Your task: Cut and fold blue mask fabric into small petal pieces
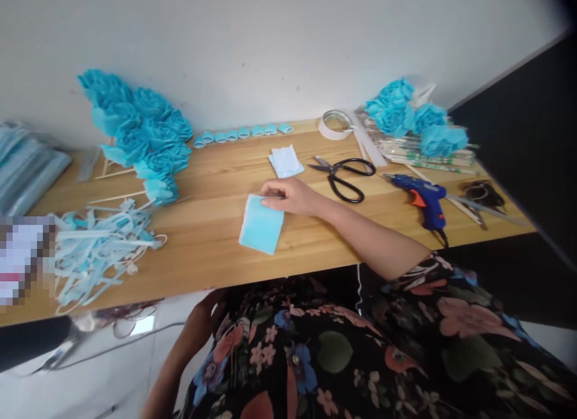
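Note:
My right hand pinches the top edge of a light blue fabric square between thumb and fingers, over the middle of the wooden table. Just behind that hand lies a small stack of pale squares. Black-handled scissors rest to its right, blades partly spread. My left hand is low at the table's front edge, close to my body; its fingers are hidden against the dark floral clothing.
Blue fabric flowers on sticks and a heap of cut strips lie left. Small blue rolls line the wall. Toward the right are a tape roll, more blue flowers and a blue glue gun.

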